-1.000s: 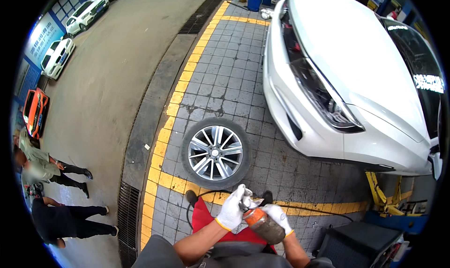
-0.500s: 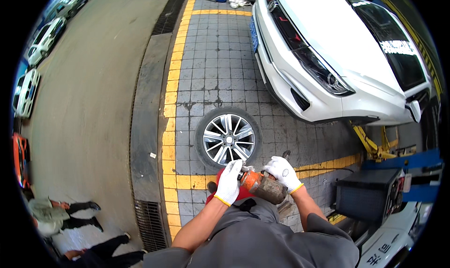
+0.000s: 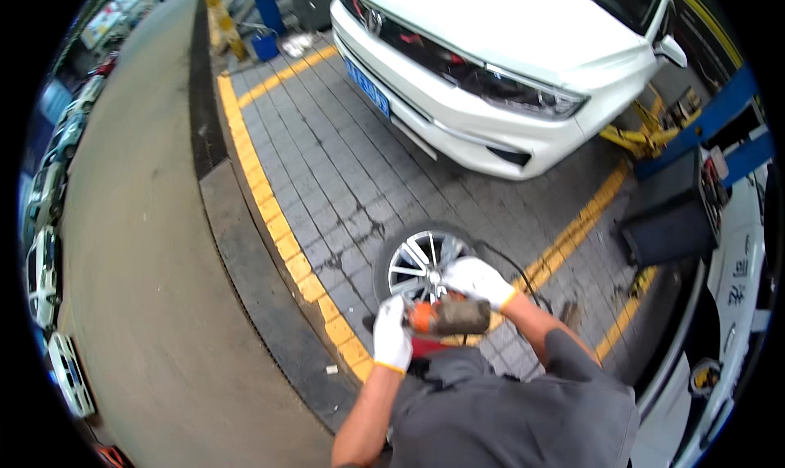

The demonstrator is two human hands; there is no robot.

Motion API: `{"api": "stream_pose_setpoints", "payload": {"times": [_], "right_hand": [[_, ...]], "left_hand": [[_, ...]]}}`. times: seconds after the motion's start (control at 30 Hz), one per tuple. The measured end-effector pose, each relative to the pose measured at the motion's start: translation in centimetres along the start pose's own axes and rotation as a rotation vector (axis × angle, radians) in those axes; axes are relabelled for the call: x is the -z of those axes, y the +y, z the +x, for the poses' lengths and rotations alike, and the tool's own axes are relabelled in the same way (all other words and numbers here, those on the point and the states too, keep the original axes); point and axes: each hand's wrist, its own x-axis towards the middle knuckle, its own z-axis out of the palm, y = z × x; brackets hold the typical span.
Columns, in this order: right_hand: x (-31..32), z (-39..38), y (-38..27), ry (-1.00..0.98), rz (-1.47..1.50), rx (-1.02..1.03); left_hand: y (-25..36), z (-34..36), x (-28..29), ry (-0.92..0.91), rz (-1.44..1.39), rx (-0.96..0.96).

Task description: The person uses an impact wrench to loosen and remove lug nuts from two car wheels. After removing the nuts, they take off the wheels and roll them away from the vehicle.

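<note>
An orange and grimy grey-brown impact wrench (image 3: 459,317) lies level across the front of my body. My left hand (image 3: 393,335), in a white work glove with a yellow cuff, is closed at its nose end, and the fingers hide the tip. The gloved right hand (image 3: 478,280) grips the tool from its far side, around the handle, which is mostly hidden. Just beyond the tool, a car wheel (image 3: 406,263) with silver and black spokes lies flat on the tiles, partly covered by my right hand and the wrench.
A white car (image 3: 491,116) stands ahead, beside a yellow lift arm (image 3: 642,137) and blue post (image 3: 719,116). At the right is a dark tool cart (image 3: 666,218). A black hose (image 3: 523,272) runs on the floor near the wheel. Parked cars (image 3: 45,272) line the far left.
My view has turned to the right, so the car and wheel sit differently. The wrench is now more level. Both hands still hold it.
</note>
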Motion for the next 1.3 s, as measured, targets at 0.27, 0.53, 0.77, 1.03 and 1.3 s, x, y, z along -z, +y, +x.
{"api": "stream_pose_setpoints", "payload": {"times": [0.27,0.53,0.77,1.03,1.3], "right_hand": [[2.3,17.6,-3.1,0.107,0.182,-0.178],[-2.5,31.8,-0.1,0.318,0.044,-0.279],[-6.4,42.3,2.6,0.282,-0.096,-0.656],[-5.5,53.4,8.4,0.323,0.191,-1.108],[-8.9,64.3,24.7,0.409,0.231,-0.891]], "left_hand": [[15.0,7.8,4.0,-0.1,0.034,-0.023],[28.2,20.5,7.9,-0.158,0.05,0.046],[39.9,31.5,5.5,-0.192,0.18,0.169],[48.4,46.3,0.3,-0.319,0.242,0.289],[57.5,60.5,-5.9,-0.285,0.241,0.326]]}}
